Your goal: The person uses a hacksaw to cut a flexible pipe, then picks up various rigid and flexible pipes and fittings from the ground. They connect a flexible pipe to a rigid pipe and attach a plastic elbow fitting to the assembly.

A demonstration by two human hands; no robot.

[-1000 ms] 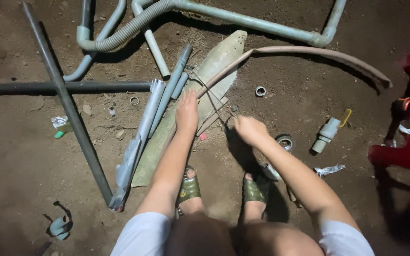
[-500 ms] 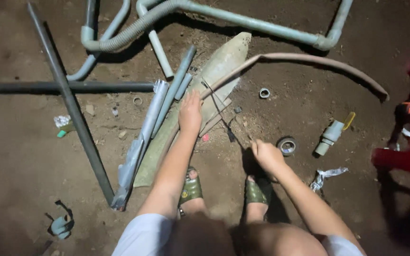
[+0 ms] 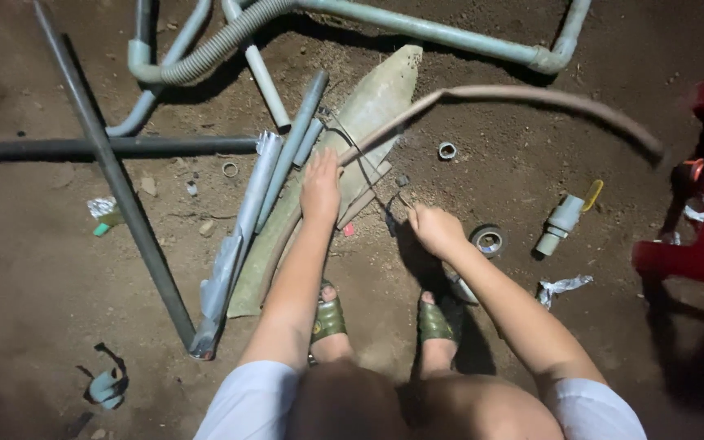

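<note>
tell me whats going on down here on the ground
A person crouches in green sandals on a dirt floor strewn with grey pipes. Their left hand presses flat on a long pale curved sheet lying among the pipes. Their right hand is closed around something small beside it; what it is cannot be told. A thin wire runs across the sheet. A roll of tape and a pipe fitting lie to the right.

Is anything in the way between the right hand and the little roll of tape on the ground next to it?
Nothing visible. The right hand is closed low over the dirt, and the small grey tape roll lies just beside it, with only bare soil between.
</note>
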